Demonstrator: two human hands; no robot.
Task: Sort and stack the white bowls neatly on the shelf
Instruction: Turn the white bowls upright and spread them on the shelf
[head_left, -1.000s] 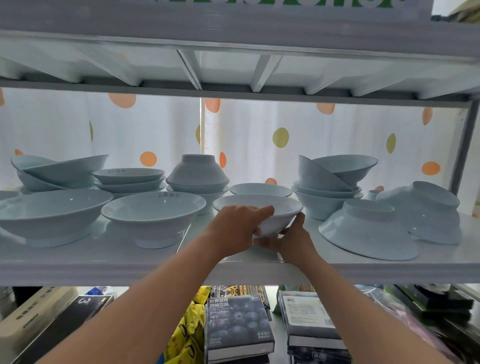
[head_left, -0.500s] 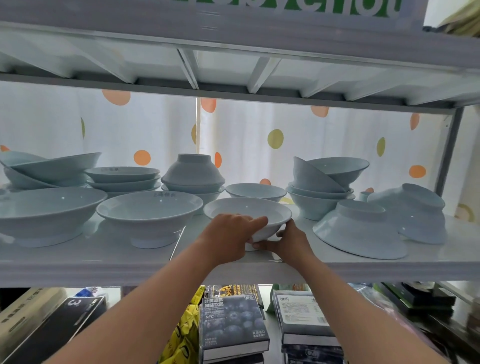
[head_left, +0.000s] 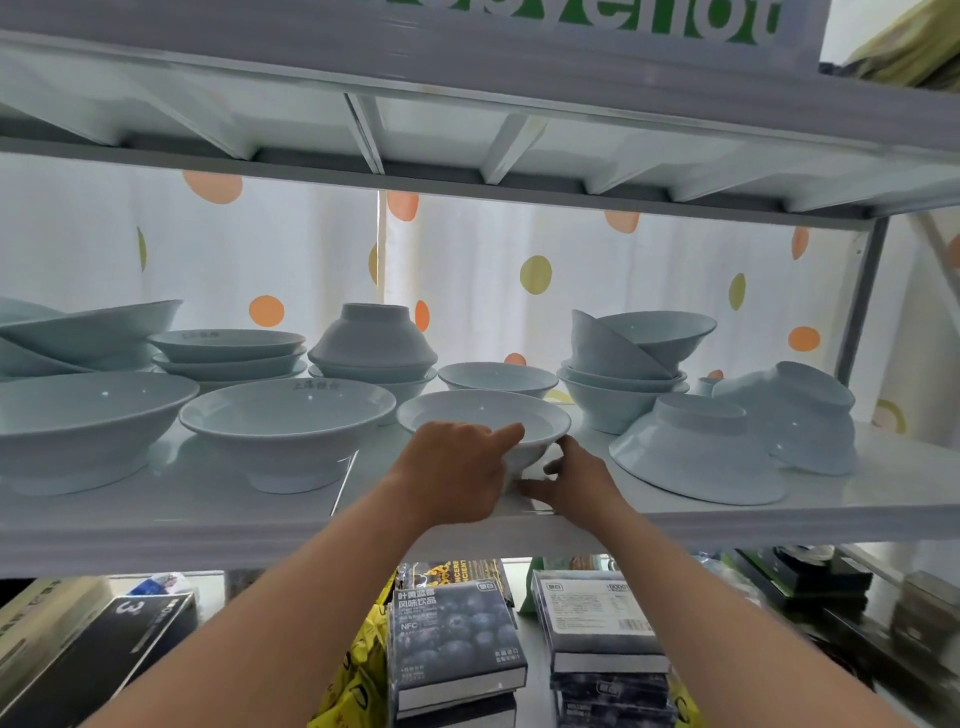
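A small white bowl (head_left: 485, 415) stands upright near the front edge of the white shelf (head_left: 208, 519), at its middle. My left hand (head_left: 457, 473) grips its near rim and side. My right hand (head_left: 576, 480) holds its lower right side and foot. Left of it stand a wide lettered bowl (head_left: 285, 421) and a bigger bowl (head_left: 78, 421). Behind are a stack of shallow bowls (head_left: 228, 353), an upturned bowl on another (head_left: 371, 343), a single bowl (head_left: 496, 376) and a tilted stack (head_left: 631, 369). Two upturned bowls (head_left: 696, 447) (head_left: 800, 415) lie at the right.
The upper shelf (head_left: 467, 104) hangs low over the bowls. A dotted curtain (head_left: 519, 270) closes the back. A grey upright post (head_left: 860, 296) stands at the right. Below the shelf lie boxes (head_left: 452, 639) and a yellow bag (head_left: 358, 670).
The small bowl has come down onto the shelf and shifted a little left with both hands on it. The view has moved slightly right and closer.
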